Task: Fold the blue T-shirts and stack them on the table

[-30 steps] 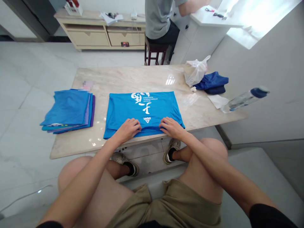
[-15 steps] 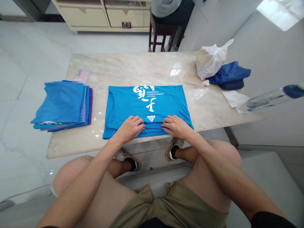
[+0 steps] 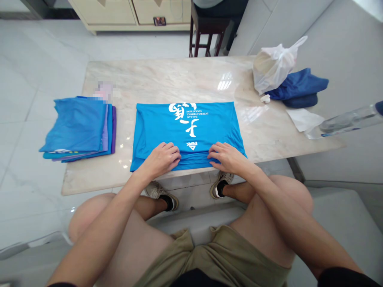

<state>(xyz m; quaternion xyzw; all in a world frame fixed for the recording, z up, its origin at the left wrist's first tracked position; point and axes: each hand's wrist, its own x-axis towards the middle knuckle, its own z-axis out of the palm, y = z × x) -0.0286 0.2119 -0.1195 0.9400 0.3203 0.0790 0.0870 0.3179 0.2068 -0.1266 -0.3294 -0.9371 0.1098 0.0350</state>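
A bright blue T-shirt (image 3: pixel 164 131) with white lettering lies folded into a wide rectangle on the marble table (image 3: pixel 167 81). Its print faces upside down to me, and loose creases run along the near edge. At the left part of that edge, my left hand (image 3: pixel 164 158) has its fingers curled onto the fabric. My right hand (image 3: pixel 226 156) pinches the same edge farther right, thumb below the fingers. A stretch of rumpled cloth shows between both hands. To the left sits a stack of folded shirts (image 3: pixel 76 125) in blue and purple.
At the back right stand a white plastic bag (image 3: pixel 272 69) and dark blue cloth (image 3: pixel 303 83). A paper sheet (image 3: pixel 303 119) and a clear bottle (image 3: pixel 344 123) lie at the right end. Beyond the table, a person sits on a dark stool (image 3: pixel 209 30).
Both hands stay at the shirt's near edge and have spread slightly apart. The whole view has shifted a little; the shirt and stack keep their places on the table.
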